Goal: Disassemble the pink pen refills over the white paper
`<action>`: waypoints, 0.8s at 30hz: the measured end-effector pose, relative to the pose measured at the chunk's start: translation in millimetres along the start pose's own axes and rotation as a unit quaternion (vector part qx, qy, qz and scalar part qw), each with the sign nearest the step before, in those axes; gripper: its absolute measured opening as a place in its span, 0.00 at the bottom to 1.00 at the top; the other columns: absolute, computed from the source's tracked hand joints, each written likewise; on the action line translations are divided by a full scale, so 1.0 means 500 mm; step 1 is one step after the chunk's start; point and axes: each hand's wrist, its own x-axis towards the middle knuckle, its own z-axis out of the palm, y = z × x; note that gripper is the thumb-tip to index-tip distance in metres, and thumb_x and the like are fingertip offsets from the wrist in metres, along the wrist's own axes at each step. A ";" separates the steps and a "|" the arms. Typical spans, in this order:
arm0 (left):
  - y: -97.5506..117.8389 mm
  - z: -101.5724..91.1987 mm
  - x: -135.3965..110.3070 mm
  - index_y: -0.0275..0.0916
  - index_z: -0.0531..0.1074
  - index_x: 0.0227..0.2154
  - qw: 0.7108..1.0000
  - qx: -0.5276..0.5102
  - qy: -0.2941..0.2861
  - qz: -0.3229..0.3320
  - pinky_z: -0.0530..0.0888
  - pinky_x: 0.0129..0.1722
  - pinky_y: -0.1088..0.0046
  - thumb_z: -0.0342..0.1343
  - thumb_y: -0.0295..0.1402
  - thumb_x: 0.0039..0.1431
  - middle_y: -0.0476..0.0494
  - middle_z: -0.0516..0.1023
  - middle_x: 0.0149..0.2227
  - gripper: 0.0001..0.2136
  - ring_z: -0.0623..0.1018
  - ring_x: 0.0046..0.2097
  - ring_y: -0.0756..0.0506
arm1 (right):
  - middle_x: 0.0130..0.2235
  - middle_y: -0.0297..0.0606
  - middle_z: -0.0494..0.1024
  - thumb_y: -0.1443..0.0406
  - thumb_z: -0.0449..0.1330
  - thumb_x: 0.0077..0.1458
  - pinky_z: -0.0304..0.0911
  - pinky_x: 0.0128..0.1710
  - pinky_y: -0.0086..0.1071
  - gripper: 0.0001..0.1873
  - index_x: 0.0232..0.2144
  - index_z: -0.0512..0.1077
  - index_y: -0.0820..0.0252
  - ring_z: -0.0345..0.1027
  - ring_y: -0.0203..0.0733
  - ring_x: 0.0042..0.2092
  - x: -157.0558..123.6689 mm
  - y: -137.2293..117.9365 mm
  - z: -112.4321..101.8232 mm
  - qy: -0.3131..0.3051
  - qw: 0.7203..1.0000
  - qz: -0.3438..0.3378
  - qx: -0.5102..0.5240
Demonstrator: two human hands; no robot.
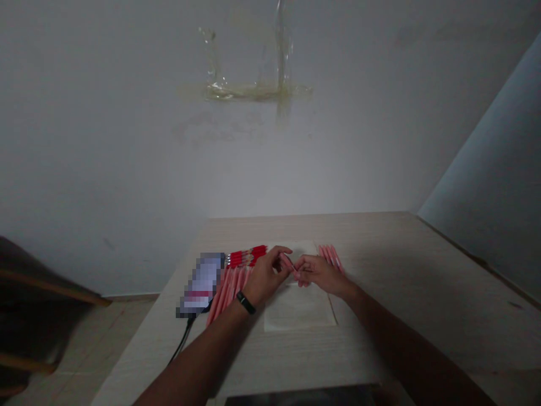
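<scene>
Above a pale sheet [300, 313] on the table, both my hands come together at a slim pink pen-like piece [287, 261]. My left hand [266, 276], with a black band on its wrist, pinches one end between thumb and fingers. At the other end, the fingertips of my right hand [320, 272] are closed on it. A row of pink pen-like sticks [226, 293] lies left of my left hand, partly hidden by it. Beyond these are several red pieces with pale middles [245, 257]. More pink sticks [329, 254] lie just behind my right hand.
A phone [200, 282] with a blurred-out screen lies at the table's left, its black cable [181, 340] running toward the front edge. The wooden table [406, 293] meets a wall [338, 158] with old clear tape [249, 93]. A dark chair-like shape [38, 287] stands at left.
</scene>
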 end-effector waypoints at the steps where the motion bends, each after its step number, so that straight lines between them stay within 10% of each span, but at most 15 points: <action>1: 0.001 0.000 0.000 0.39 0.69 0.50 1.000 0.003 -0.002 0.001 0.72 0.35 0.74 0.59 0.30 0.58 0.47 0.80 0.35 0.16 0.77 0.34 0.49 | 0.32 0.35 0.78 0.52 0.68 0.51 0.66 0.33 0.31 0.20 0.37 0.71 0.60 0.72 0.36 0.31 0.000 0.000 0.000 -0.005 1.000 0.001 0.001; 16: 0.024 -0.003 0.003 0.37 0.71 0.38 0.999 -0.013 0.029 0.000 0.71 0.33 0.76 0.59 0.36 0.59 0.46 0.79 0.35 0.08 0.76 0.33 0.50 | 0.30 0.34 0.77 0.56 0.69 0.48 0.61 0.32 0.30 0.16 0.33 0.71 0.60 0.70 0.36 0.31 0.004 0.010 -0.011 0.047 0.998 -0.010 -0.027; 24: 0.012 -0.002 0.003 0.38 0.72 0.37 1.000 0.030 -0.004 -0.001 0.69 0.31 0.75 0.61 0.34 0.55 0.47 0.76 0.32 0.08 0.74 0.32 0.49 | 0.28 0.32 0.76 0.59 0.63 0.57 0.62 0.32 0.30 0.10 0.33 0.71 0.59 0.70 0.37 0.31 -0.003 -0.011 -0.012 0.146 0.963 -0.072 -0.214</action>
